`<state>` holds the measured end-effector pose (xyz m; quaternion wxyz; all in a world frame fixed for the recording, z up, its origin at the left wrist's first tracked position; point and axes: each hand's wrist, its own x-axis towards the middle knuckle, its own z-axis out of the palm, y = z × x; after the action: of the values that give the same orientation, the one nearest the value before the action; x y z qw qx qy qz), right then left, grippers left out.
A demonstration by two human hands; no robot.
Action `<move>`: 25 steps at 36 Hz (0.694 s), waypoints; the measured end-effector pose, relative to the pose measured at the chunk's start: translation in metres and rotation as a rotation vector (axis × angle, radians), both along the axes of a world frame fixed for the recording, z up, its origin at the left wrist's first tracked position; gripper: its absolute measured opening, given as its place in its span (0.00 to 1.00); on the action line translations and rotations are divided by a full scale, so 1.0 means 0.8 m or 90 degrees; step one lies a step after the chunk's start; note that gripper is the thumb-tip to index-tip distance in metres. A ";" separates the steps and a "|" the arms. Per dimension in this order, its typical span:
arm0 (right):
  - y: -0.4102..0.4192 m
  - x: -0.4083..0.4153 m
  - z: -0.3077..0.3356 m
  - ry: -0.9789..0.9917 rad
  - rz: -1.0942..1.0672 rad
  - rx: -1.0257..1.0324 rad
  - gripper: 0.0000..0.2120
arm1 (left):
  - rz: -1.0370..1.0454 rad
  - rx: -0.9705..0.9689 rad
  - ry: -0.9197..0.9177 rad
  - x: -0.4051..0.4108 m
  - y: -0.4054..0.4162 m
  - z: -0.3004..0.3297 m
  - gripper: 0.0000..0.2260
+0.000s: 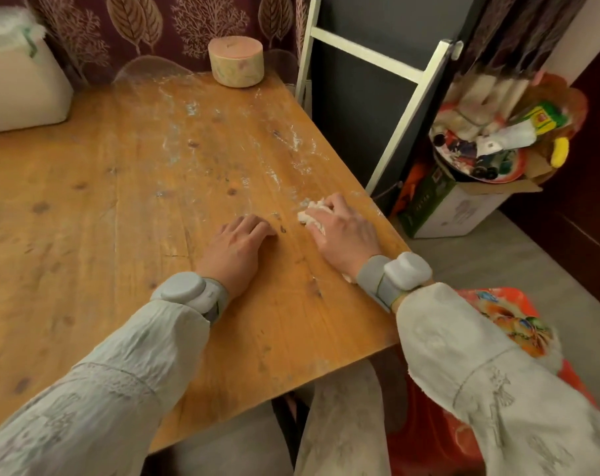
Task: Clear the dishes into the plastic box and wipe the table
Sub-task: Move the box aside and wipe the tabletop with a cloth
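Note:
The wooden table [137,187] fills the left and middle of the view, with pale smeared streaks toward its far right part. My right hand [343,231] grips a crumpled whitish cloth [310,213] and holds it down on the table near the right edge. My left hand [238,242] rests on the tabletop just left of it, fingers bent loosely at the tips, holding nothing. No dishes are on the table, and the plastic box is out of view.
A round pink-topped container [236,61] stands at the table's far edge. A white bag [17,84] sits at far left. A white-framed folding chair [377,97] leans right of the table. A cardboard box [463,204] of clutter and an orange stool [504,317] stand on the floor.

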<state>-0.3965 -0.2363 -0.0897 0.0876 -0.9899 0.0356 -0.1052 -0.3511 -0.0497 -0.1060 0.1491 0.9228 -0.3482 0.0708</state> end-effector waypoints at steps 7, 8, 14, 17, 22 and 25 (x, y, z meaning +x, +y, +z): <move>-0.083 0.040 0.009 -0.013 -0.270 -0.039 0.14 | 0.008 -0.012 -0.009 0.000 0.001 0.000 0.15; -0.087 0.044 0.011 -0.028 -0.297 -0.033 0.13 | 0.008 -0.016 -0.016 0.001 0.002 0.000 0.15; -0.065 0.038 0.014 -0.144 -0.245 0.016 0.15 | 0.013 -0.032 -0.034 0.000 0.000 -0.002 0.15; -0.050 0.028 0.003 -0.108 -0.164 0.005 0.16 | 0.017 -0.034 -0.047 0.000 0.000 -0.002 0.15; -0.066 0.032 0.002 -0.057 -0.254 -0.021 0.16 | 0.027 -0.052 -0.077 -0.002 0.001 -0.004 0.13; -0.062 0.028 0.004 -0.052 -0.313 -0.019 0.15 | 0.028 -0.054 -0.095 -0.003 0.002 -0.002 0.11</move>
<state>-0.3743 -0.2858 -0.0869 0.0458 -0.9476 0.2704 -0.1639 -0.3532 -0.0485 -0.1076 0.1601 0.9153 -0.3344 0.1571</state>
